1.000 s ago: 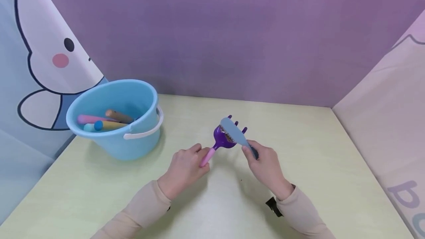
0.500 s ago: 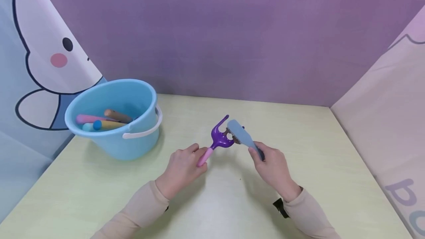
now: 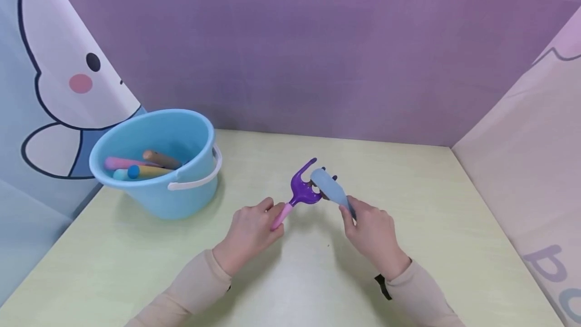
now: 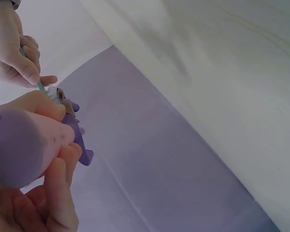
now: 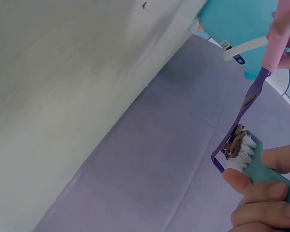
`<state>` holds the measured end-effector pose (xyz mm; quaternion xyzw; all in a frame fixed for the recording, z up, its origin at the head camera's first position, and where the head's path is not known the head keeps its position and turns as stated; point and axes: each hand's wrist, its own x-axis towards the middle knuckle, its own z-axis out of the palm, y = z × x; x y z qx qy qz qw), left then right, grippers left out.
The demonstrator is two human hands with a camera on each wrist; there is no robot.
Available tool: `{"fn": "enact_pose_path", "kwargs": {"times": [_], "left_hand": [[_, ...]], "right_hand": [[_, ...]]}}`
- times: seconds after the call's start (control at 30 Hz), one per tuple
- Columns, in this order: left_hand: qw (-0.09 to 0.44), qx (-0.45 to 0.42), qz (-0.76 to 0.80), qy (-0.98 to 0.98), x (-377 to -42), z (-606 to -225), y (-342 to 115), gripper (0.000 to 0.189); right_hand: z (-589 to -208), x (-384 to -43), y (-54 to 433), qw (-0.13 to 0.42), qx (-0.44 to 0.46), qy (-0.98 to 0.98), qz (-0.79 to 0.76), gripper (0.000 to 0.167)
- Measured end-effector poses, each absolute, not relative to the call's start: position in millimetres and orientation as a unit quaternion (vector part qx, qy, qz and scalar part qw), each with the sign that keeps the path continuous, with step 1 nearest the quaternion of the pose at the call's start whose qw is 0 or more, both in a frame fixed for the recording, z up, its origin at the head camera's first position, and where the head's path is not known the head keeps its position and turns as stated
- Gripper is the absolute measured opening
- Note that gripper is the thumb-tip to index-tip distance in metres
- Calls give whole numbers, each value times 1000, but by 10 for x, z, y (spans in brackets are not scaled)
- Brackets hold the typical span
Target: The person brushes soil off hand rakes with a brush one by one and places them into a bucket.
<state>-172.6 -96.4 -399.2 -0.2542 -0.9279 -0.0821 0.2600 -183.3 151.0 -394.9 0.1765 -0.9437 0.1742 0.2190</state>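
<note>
My left hand (image 3: pixel 249 232) grips the pink handle of a purple toy hand rake (image 3: pixel 303 192), held above the table with its tines pointing away. In my right hand (image 3: pixel 374 231) is a blue scrub brush (image 3: pixel 329 186), pinched by its handle between thumb and fingers. The brush head lies across the right-hand tines and partly hides them. From the right wrist view, white bristles (image 5: pixel 243 155) press against brown, dirt-like clumps (image 5: pixel 236 142) on the rake. A smaller brown smear (image 5: pixel 249 100) marks the rake's neck.
At the left stands a light blue bucket (image 3: pixel 181 203) with a white handle (image 3: pixel 195 184). Inside it lie several tools, among them a pink handle (image 3: pixel 129 164), a brown one (image 3: pixel 160 159) and a yellow one (image 3: pixel 152 171). A tiny dark crumb (image 3: pixel 329 245) lies on the pale table (image 3: pixel 431 206).
The brush has moved right from the rake's middle onto its right-hand tines, uncovering the left tine. Its head has tilted slightly. My left hand and the rake have barely shifted.
</note>
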Motion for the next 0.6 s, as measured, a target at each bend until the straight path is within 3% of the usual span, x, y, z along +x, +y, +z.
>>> {"fn": "enact_pose_path", "kwargs": {"times": [0.27, 0.6], "left_hand": [[307, -267, -86, -909, -1716, -4021, -969, 24], [305, -269, -92, -909, -1705, -4044, -960, 22]], "right_hand": [[-3898, -1794, 1501, 264, 195, -936, 124, 21], [-3850, -1771, 1493, 221, 190, -947, 138, 22]]}}
